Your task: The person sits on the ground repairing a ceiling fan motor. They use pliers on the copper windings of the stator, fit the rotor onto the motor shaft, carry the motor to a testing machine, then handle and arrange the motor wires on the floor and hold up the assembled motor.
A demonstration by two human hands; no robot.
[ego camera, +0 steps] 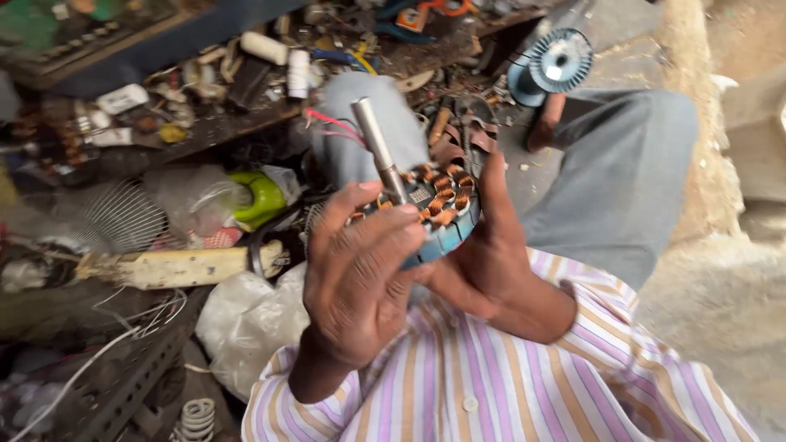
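Note:
A round motor stator with copper coils, a blue rim and a metal shaft sticking up sits between both hands near the middle of the view. My left hand wraps over its near side, fingers laid across the coils beside the shaft. My right hand cups it from underneath and behind, fingers reaching up past the coils. Red wires trail from the stator toward the upper left. My sleeves are striped pink and white.
A cluttered low shelf of parts and scraps runs across the top left. A wire fan guard, a green-and-white object and plastic bags lie at left. A spool of wire stands at top right beside my grey-trousered knee.

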